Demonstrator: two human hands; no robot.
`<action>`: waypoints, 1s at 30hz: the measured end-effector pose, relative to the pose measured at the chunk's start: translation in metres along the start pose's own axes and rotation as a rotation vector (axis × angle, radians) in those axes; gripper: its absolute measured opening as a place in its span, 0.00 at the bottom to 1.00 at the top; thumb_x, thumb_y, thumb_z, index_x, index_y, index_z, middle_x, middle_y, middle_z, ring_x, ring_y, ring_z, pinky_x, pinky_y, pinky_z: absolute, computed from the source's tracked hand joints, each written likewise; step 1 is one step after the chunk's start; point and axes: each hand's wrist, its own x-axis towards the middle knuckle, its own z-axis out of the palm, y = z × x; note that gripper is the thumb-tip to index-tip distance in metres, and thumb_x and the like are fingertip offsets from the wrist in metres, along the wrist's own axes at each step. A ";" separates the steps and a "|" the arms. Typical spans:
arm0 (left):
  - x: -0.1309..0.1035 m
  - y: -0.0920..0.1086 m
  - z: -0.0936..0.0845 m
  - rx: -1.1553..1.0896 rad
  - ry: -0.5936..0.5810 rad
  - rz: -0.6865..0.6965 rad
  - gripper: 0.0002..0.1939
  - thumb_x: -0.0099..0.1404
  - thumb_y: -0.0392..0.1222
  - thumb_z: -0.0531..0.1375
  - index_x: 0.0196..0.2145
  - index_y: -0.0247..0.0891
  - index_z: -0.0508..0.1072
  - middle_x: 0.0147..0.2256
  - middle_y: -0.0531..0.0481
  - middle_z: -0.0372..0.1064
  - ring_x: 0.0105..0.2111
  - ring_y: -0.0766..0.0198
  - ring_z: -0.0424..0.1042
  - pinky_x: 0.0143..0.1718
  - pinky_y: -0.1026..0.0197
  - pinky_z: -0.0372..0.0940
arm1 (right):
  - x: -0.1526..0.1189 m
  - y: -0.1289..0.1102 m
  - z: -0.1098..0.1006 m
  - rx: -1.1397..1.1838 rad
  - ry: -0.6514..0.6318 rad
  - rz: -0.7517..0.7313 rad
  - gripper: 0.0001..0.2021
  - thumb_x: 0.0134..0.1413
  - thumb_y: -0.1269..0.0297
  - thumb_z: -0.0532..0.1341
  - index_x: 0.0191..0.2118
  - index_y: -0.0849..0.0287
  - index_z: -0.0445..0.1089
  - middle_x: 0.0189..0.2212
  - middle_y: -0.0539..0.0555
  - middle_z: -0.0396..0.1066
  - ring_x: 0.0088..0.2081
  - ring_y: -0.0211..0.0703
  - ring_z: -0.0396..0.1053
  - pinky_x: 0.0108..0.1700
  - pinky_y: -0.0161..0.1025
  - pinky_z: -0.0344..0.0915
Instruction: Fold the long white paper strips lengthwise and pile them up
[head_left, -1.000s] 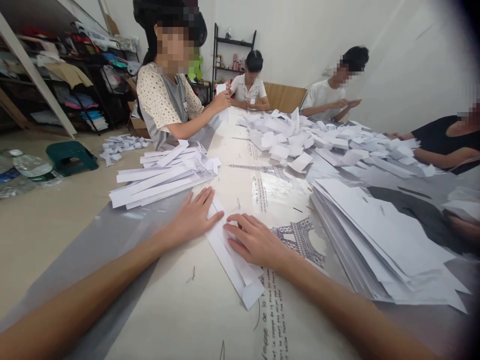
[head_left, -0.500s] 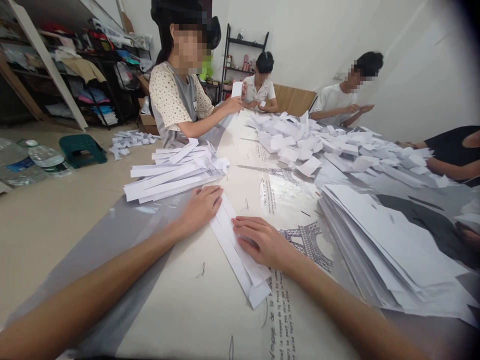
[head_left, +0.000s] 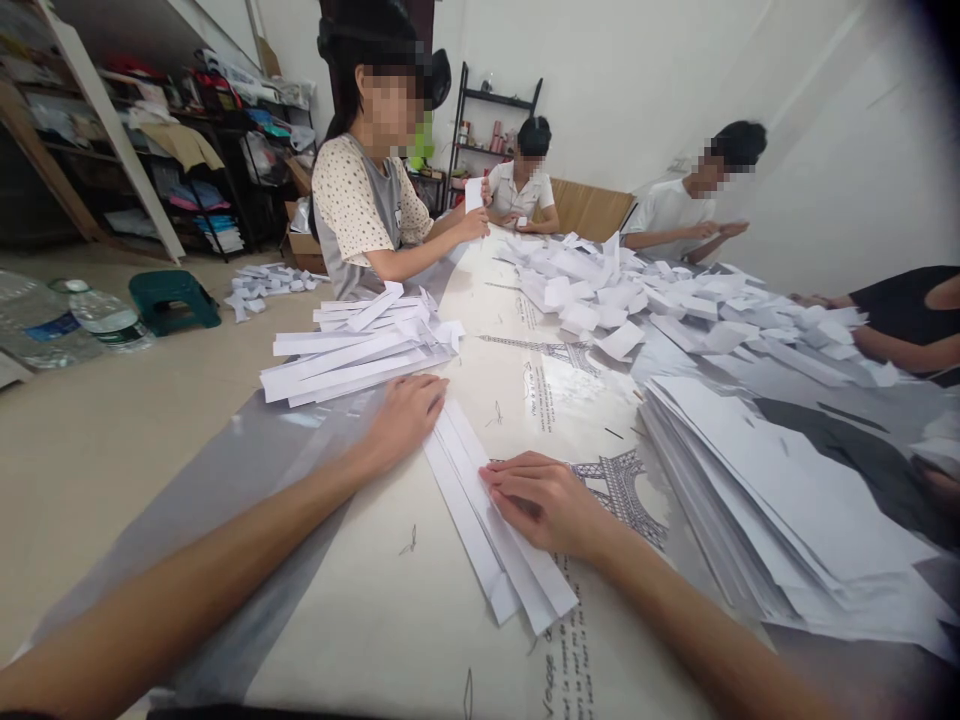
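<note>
A white sheet of paper [head_left: 487, 520], folded lengthwise into long narrow panels, lies slantwise on the table in front of me. My left hand [head_left: 409, 415] rests at its far end, fingers together and bent over the paper's corner; the thumb is mostly hidden. My right hand [head_left: 544, 497] pinches the paper's right edge near the middle, fingertips together on the fold. Just beyond my left hand is a pile of folded paper strips [head_left: 367, 345]. To the right of my right hand stands a thick stack of white sheets [head_left: 780, 500].
A big heap of small folded paper pieces [head_left: 637, 285] covers the far right of the table [head_left: 360, 610]. Co-workers sit around it; one at the left holds a white paper piece [head_left: 474, 194]. A green stool [head_left: 174, 300] and water bottles [head_left: 105, 315] stand on the floor.
My right hand has moved slightly right and its fingers have drawn together on the paper's edge. The paper's near end has spread wider to the right. My left hand stays at the far end.
</note>
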 end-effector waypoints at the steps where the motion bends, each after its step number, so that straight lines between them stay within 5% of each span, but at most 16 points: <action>1: -0.001 0.001 -0.002 0.001 0.018 0.011 0.20 0.74 0.35 0.48 0.56 0.40 0.73 0.58 0.43 0.72 0.59 0.52 0.69 0.64 0.41 0.55 | 0.000 0.000 0.000 0.018 0.018 0.006 0.12 0.64 0.72 0.58 0.46 0.54 0.78 0.42 0.53 0.82 0.46 0.49 0.80 0.48 0.51 0.78; 4: -0.005 0.005 -0.010 -0.081 0.025 0.187 0.22 0.74 0.33 0.46 0.58 0.43 0.72 0.60 0.44 0.70 0.61 0.56 0.67 0.68 0.42 0.51 | -0.001 0.003 -0.001 0.066 0.061 0.019 0.12 0.65 0.70 0.58 0.47 0.54 0.78 0.40 0.53 0.83 0.43 0.48 0.81 0.46 0.51 0.78; 9: -0.013 0.012 -0.028 -0.245 -0.248 0.626 0.18 0.78 0.40 0.49 0.56 0.47 0.75 0.54 0.46 0.74 0.55 0.60 0.72 0.68 0.47 0.51 | -0.002 0.007 0.002 0.045 -0.004 0.025 0.09 0.68 0.70 0.57 0.46 0.54 0.74 0.43 0.55 0.80 0.46 0.48 0.77 0.50 0.52 0.75; 17: -0.009 0.016 -0.041 -0.142 -0.331 0.652 0.19 0.78 0.41 0.45 0.52 0.44 0.75 0.48 0.41 0.70 0.51 0.53 0.67 0.58 0.49 0.61 | -0.001 0.001 0.002 -0.016 -0.062 0.132 0.12 0.68 0.68 0.57 0.55 0.55 0.65 0.51 0.60 0.70 0.53 0.52 0.68 0.54 0.54 0.70; 21: -0.010 0.017 -0.044 -0.122 -0.275 0.663 0.15 0.77 0.38 0.48 0.47 0.41 0.74 0.47 0.41 0.68 0.51 0.53 0.65 0.58 0.48 0.62 | 0.001 0.001 -0.001 0.060 -0.047 0.366 0.10 0.63 0.66 0.64 0.49 0.54 0.67 0.47 0.56 0.69 0.49 0.49 0.68 0.50 0.49 0.71; 25: -0.008 0.022 -0.046 -0.111 -0.150 0.682 0.14 0.77 0.37 0.48 0.40 0.41 0.73 0.42 0.44 0.70 0.46 0.57 0.68 0.63 0.46 0.58 | 0.004 -0.005 -0.006 0.128 -0.107 0.518 0.05 0.64 0.65 0.61 0.34 0.55 0.66 0.34 0.50 0.67 0.33 0.40 0.66 0.37 0.41 0.68; 28: -0.008 0.029 -0.047 -0.121 0.070 0.723 0.13 0.77 0.35 0.51 0.35 0.41 0.71 0.36 0.50 0.70 0.40 0.62 0.69 0.61 0.47 0.60 | 0.007 -0.013 -0.020 0.283 -0.094 0.540 0.08 0.64 0.63 0.61 0.32 0.55 0.64 0.31 0.49 0.66 0.32 0.40 0.65 0.36 0.40 0.66; 30: -0.011 0.035 -0.048 -0.143 0.246 0.759 0.09 0.74 0.33 0.56 0.35 0.41 0.70 0.34 0.52 0.70 0.38 0.64 0.69 0.54 0.51 0.64 | 0.008 -0.018 -0.033 0.478 -0.051 0.571 0.08 0.63 0.61 0.63 0.34 0.54 0.64 0.40 0.52 0.70 0.41 0.42 0.69 0.44 0.42 0.68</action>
